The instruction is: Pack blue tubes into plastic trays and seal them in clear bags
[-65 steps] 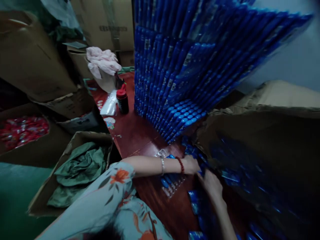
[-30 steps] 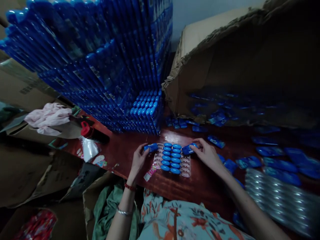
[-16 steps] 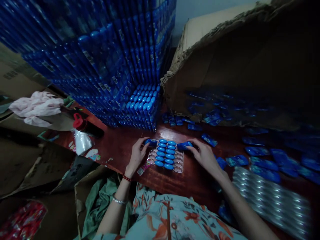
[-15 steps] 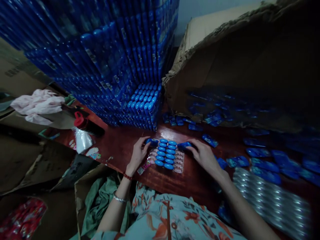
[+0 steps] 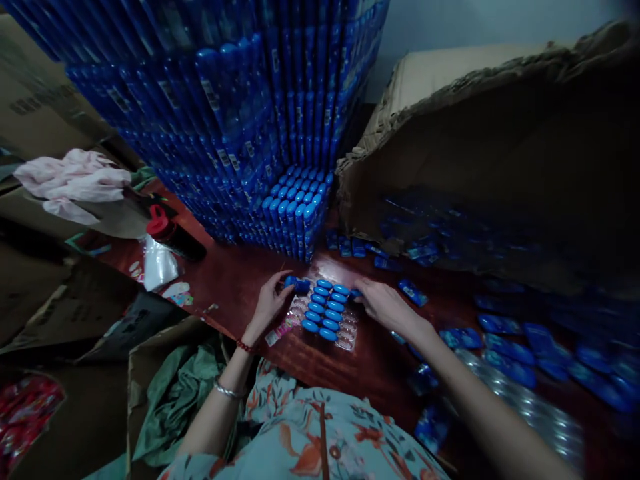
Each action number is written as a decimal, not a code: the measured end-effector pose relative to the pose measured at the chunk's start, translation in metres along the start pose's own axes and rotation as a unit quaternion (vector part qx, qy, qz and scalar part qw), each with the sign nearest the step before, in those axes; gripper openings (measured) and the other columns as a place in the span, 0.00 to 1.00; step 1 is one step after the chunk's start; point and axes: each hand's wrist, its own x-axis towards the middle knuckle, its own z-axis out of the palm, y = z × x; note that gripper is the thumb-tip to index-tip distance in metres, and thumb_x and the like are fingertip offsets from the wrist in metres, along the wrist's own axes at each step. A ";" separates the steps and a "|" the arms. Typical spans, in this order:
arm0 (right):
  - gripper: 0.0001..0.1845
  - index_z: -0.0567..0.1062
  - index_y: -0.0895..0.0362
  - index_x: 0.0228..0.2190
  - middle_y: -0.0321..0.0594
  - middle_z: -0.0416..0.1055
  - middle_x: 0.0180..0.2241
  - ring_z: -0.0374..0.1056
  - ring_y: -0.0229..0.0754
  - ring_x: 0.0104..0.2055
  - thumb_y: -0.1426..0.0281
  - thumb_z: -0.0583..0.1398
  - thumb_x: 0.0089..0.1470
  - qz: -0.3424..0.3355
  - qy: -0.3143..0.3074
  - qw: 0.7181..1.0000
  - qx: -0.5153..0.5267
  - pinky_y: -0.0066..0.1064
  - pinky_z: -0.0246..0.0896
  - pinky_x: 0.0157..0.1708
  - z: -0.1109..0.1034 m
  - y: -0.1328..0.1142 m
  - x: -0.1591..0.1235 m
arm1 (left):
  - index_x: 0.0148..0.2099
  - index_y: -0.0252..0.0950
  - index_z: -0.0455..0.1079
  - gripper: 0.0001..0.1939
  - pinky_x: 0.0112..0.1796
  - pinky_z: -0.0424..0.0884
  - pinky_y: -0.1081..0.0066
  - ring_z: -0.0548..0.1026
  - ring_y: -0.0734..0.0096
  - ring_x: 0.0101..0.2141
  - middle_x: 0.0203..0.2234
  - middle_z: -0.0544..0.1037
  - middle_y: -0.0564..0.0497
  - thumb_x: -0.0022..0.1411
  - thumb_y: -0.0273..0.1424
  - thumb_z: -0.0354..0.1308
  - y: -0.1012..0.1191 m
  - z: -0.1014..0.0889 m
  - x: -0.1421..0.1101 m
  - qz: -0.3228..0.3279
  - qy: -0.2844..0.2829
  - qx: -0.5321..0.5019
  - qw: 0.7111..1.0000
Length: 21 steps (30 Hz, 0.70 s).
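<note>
A clear plastic tray with rows of oval cavities lies on the red-brown table before me. Two columns of glossy blue oval-ended packs fill its middle, while cavities along both sides show bare plastic. At the tray's far left corner, my left hand is closed on a small blue pack. My right hand pinches another blue pack at the far right side, mostly covered by the fingers. I cannot tell what exactly the packs contain.
Tall stacks of blue packs rise behind the tray. On the right, a torn cardboard box spills loose blue packs near a clear moulded tray. A red-lidded bottle and pink cloth are at left.
The camera view has shifted slightly. My right hand has come inward, bringing its blue pack closer to the middle columns. My left hand still holds its pack at the tray's left corner.
</note>
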 end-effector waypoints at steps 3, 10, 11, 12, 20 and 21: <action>0.07 0.70 0.58 0.37 0.44 0.72 0.35 0.69 0.43 0.37 0.74 0.53 0.57 -0.022 0.015 0.998 0.053 0.28 0.56 0.33 0.005 0.006 -0.001 | 0.48 0.34 0.70 0.15 0.38 0.69 0.72 0.73 0.69 0.36 0.38 0.75 0.47 0.60 0.34 0.55 0.007 -0.001 0.004 0.058 0.014 0.028 0.998; 0.17 0.70 0.57 0.45 0.45 0.73 0.43 0.69 0.45 0.45 0.63 0.50 0.60 -0.015 0.083 0.975 0.205 0.35 0.61 0.45 0.030 0.012 -0.007 | 0.48 0.36 0.68 0.12 0.45 0.68 0.66 0.72 0.67 0.40 0.39 0.74 0.46 0.64 0.31 0.50 0.014 -0.002 0.016 0.155 -0.046 0.121 0.979; 0.18 0.70 0.57 0.46 0.45 0.73 0.45 0.69 0.45 0.47 0.63 0.49 0.61 -0.008 0.082 0.972 0.218 0.36 0.61 0.46 0.032 0.011 -0.008 | 0.49 0.36 0.68 0.13 0.45 0.68 0.66 0.72 0.67 0.41 0.39 0.74 0.46 0.64 0.32 0.50 0.012 -0.002 0.015 0.147 -0.044 0.127 0.980; 0.19 0.69 0.57 0.48 0.45 0.72 0.46 0.68 0.45 0.48 0.62 0.48 0.61 0.000 0.078 0.970 0.230 0.37 0.61 0.48 0.033 0.011 -0.009 | 0.49 0.36 0.68 0.13 0.45 0.68 0.66 0.72 0.66 0.41 0.40 0.74 0.46 0.64 0.32 0.50 0.010 -0.002 0.014 0.142 -0.042 0.131 0.980; 0.22 0.67 0.55 0.51 0.46 0.68 0.51 0.64 0.47 0.53 0.59 0.49 0.60 0.036 0.114 0.966 0.229 0.42 0.59 0.52 0.040 0.007 -0.016 | 0.49 0.34 0.68 0.13 0.42 0.68 0.69 0.72 0.70 0.37 0.36 0.73 0.46 0.64 0.30 0.50 0.008 -0.010 0.013 0.156 -0.018 0.104 0.982; 0.21 0.68 0.55 0.51 0.46 0.69 0.50 0.65 0.47 0.52 0.59 0.50 0.60 0.026 0.120 0.967 0.222 0.41 0.60 0.51 0.042 0.005 -0.015 | 0.48 0.34 0.69 0.13 0.42 0.68 0.69 0.72 0.69 0.37 0.36 0.73 0.47 0.64 0.30 0.50 0.009 -0.010 0.013 0.155 -0.023 0.108 0.982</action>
